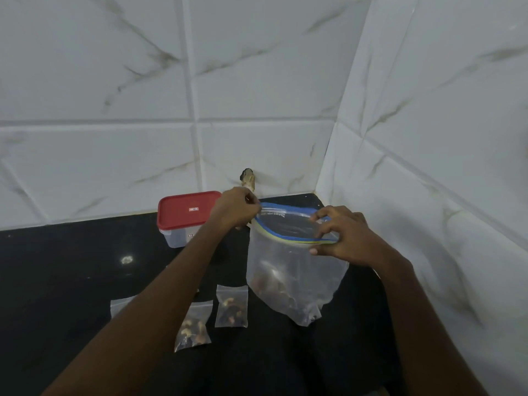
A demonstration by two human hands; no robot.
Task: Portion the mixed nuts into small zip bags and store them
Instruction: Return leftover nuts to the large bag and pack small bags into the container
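The left hand pinches the left end of the big bag's blue zip strip, and the right hand pinches the strip's right end between thumb and fingers. The bag stands on the black counter near the tiled corner, its mouth partly apart, with nuts at its bottom. Two small filled bags lie just in front of it; a third shows partly under the left forearm. A red-lidded box sits behind the left hand.
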